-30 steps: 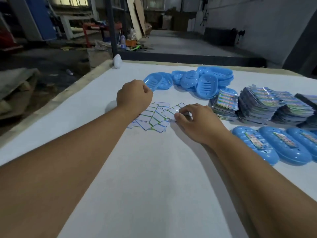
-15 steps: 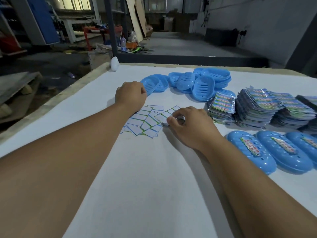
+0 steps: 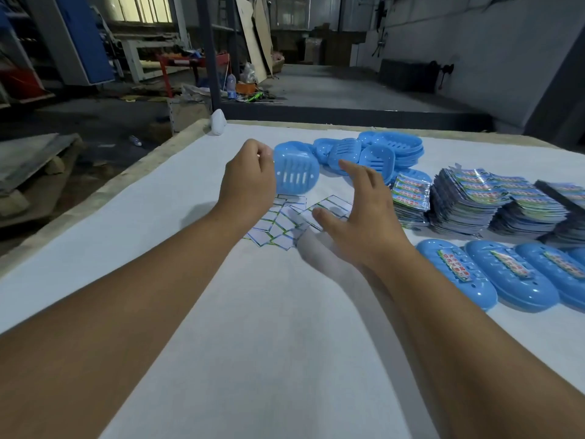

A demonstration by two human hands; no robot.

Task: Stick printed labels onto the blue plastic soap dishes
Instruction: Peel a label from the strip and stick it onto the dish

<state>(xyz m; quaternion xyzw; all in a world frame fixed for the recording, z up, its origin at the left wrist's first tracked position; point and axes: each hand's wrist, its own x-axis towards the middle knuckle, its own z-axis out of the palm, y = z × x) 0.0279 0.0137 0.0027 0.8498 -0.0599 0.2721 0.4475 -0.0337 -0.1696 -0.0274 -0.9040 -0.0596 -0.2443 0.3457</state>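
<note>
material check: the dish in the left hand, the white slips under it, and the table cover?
Held dish: moulded plastic, by its translucent blue, smooth semi-gloss look and clean slots.
White slips: thin paper or label backing, probably; flat, matte, with printed edges.
Table cover: likely white cloth or felt-like sheet; matte, without glare, though its weave is too fine to see.
The left hand grips the dish.

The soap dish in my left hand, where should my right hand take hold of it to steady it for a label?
Probably by the rim on its right side. The soap dish is tilted up, slotted face toward the camera, with the left hand gripping its left edge. The right hand, open above the loose labels, can come from the right and pinch the free edge, keeping the face clear.
</note>
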